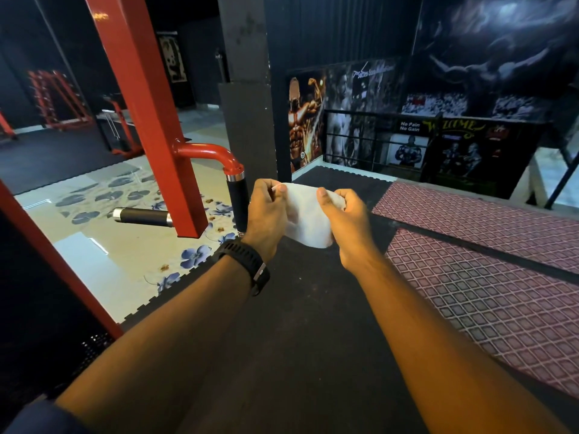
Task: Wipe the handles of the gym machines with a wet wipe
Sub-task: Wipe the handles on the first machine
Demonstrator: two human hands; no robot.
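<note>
We find the wet wipe held up in mid-frame, spread between both hands and hanging in a loose fold below them, clear of any machine. The left hand pinches its upper edge at ten o'clock between thumb and fingertips. The right hand grasps the edge at two o'clock, fingers curled over the cloth.

Just beside the left hand, at nine o'clock, the upright black grip hangs from its red elbow tube. Further out at nine o'clock a second, level grip projects from behind the red post. The wipe touches neither grip.

We judge the step in hand to be opening out the wipe. To do it well, we advise spreading it flat enough to wrap fully round the upright grip. It should then run along the whole length, chrome collar included, with a clean face kept for the level grip.
</note>
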